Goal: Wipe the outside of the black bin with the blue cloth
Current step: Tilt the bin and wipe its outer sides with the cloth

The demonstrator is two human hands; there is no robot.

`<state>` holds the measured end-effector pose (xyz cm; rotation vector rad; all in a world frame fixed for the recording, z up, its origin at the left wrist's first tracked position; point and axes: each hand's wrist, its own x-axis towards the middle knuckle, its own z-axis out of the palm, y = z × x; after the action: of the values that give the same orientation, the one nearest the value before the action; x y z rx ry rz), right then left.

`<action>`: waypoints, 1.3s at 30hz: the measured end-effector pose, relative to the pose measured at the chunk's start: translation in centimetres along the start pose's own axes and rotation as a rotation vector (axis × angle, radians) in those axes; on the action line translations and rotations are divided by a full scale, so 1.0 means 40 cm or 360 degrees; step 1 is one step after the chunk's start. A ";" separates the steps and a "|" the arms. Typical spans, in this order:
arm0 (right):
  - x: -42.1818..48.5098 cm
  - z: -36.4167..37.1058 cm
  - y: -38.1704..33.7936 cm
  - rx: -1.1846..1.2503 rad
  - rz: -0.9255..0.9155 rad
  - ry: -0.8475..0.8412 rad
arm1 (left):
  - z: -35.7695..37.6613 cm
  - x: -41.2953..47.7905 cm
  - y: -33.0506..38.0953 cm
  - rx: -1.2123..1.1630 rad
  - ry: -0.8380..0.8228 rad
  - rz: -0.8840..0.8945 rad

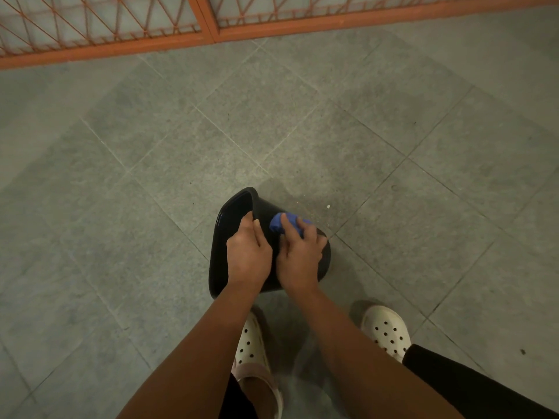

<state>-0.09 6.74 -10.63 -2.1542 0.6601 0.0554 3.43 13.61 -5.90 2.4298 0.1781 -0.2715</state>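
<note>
The black bin point(223, 237) lies tipped on its side on the grey tiled floor, its open mouth facing left. My left hand point(248, 255) grips the bin's rim, fingers curled over the edge into the opening. My right hand point(301, 255) presses the bunched blue cloth point(278, 223) against the bin's upper outer wall, fingers curled over the cloth. Much of the bin's side is hidden under both hands.
Grey floor tiles point(151, 176) spread all around. An orange metal gate point(208, 28) with lattice bars runs along the top. My feet in white perforated clogs point(387, 331) stand just behind the bin. Small crumbs point(328, 206) lie on the floor right of the bin.
</note>
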 end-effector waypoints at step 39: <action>0.014 0.006 0.100 0.0226 -0.0791 -0.0001 | -0.009 0.012 -0.018 -0.0266 -0.0038 -0.0205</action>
<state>-1.47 4.70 -13.84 -2.1199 0.1097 -0.2497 3.80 14.43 -6.19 2.2522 0.3343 -0.3295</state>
